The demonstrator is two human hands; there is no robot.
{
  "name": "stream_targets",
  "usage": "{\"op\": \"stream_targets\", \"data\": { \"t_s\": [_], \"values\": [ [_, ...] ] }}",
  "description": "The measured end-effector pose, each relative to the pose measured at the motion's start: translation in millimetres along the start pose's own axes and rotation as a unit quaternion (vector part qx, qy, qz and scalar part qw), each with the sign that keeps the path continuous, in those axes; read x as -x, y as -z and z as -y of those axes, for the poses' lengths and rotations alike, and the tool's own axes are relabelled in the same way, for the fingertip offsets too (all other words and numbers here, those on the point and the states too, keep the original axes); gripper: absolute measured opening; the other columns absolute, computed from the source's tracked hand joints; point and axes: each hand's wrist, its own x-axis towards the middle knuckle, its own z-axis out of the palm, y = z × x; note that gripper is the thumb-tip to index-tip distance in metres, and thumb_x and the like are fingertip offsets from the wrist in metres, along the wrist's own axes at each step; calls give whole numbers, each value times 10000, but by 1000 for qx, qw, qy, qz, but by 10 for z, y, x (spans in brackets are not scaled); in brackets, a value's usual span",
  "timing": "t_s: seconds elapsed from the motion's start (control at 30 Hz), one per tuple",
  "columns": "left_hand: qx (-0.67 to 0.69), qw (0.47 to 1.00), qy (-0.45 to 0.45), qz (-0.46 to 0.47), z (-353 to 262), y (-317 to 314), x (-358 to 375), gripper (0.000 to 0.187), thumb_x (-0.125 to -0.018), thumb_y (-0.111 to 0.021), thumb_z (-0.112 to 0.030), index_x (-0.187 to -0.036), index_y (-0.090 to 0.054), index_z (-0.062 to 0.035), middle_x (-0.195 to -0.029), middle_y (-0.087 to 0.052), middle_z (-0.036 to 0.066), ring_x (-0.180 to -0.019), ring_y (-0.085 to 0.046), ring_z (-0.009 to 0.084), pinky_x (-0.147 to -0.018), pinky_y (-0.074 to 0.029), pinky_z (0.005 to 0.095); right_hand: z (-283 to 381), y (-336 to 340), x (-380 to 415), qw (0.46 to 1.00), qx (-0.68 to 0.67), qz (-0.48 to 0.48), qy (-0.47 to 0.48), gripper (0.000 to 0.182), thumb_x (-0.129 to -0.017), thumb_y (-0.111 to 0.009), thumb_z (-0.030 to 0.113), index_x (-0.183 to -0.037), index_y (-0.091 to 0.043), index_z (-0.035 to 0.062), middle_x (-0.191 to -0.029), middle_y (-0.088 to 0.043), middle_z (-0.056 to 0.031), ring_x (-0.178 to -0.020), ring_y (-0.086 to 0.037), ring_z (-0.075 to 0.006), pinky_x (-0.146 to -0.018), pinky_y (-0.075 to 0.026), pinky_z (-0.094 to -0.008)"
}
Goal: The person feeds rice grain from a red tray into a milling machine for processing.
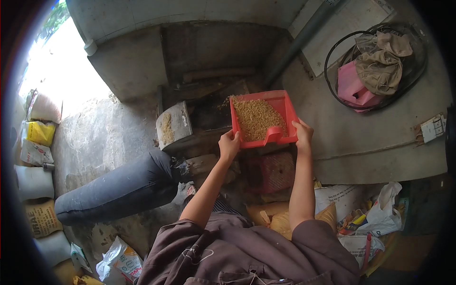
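Note:
A red dustpan-like scoop (290,114) is held level in front of my body, with a heap of tan grain (259,118) inside it. My left hand (230,144) grips its near left corner, thumb on the rim. On the near right corner, my right hand (302,132) is closed round the edge. The scoop's short handle points towards me between the hands. Left of the scoop is a pale curved board (179,124) with a small patch of similar grain on it. Dark, dusty surfaces lie beyond the scoop.
A dark blue rolled bundle (118,187) lies at left on the concrete floor (90,147). Sacks (42,218) line the left edge. Plastic bags (387,209) lie at lower right. A black hoop with cloths (380,71) is at upper right. A reddish stool-like object (278,171) sits below the scoop.

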Motion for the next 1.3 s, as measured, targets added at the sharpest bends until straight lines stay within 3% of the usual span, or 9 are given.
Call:
{"op": "stream_targets", "data": {
  "t_s": [0.17,0.23,0.47,0.53,0.67,0.73,1.3],
  "values": [
    [1,1000,1,1,30,-17,-4,312,-827,-549,-238,-1036,-623,-18,-825,-669,132,-774,-643,174,-685,-473,294,27,10,23,1000,0,2,3,403,-724,-634,-2,-1111,-554,-81,-989,-624,-160,-827,-609,-176,-731,-480,-267],
    [-42,997,-60,-20,86,-37,-40,270,-838,-553,-209,-989,-625,2,-632,-616,85,-501,-598,142,-437,-483,285,56,37,-15,1000,-1,13,-1,402,-722,-634,-4,-1109,-555,-83,-986,-625,-160,-825,-609,-175,-732,-480,-267],
    [-15,999,-48,-17,102,-56,-41,263,-834,-557,-207,-973,-626,5,-629,-614,91,-503,-600,150,-443,-486,287,165,4,71,1000,-2,13,-12,397,-720,-635,-6,-1102,-560,-84,-974,-628,-161,-820,-608,-172,-737,-479,-268],
    [-8,1000,-6,-6,47,-40,-5,288,-804,-572,-241,-971,-635,-14,-734,-654,131,-694,-642,183,-633,-471,300,102,-5,50,1000,-8,10,-5,396,-721,-634,-8,-1102,-560,-83,-975,-627,-162,-818,-609,-173,-736,-479,-270],
    [-30,999,-26,-3,72,-43,-23,284,-801,-578,-242,-958,-638,-13,-727,-652,129,-679,-641,177,-623,-472,302,116,27,14,1000,4,15,-12,397,-722,-629,-16,-1107,-557,-83,-987,-623,-167,-821,-609,-178,-736,-480,-273],
    [-42,997,-64,-20,120,-57,-26,263,-816,-572,-206,-952,-628,13,-634,-622,100,-504,-602,156,-450,-480,295,89,-1,42,1000,-4,11,-5,401,-722,-629,-14,-1110,-555,-82,-990,-622,-168,-823,-608,-180,-737,-479,-272],
    [-7,997,-76,-23,160,-52,-31,271,-836,-547,-214,-985,-627,-2,-620,-612,91,-464,-575,135,-442,-466,280,-28,39,-30,1000,-14,2,8,397,-729,-630,-7,-1111,-554,-82,-984,-625,-167,-835,-607,-179,-742,-475,-273]
  ]
}}
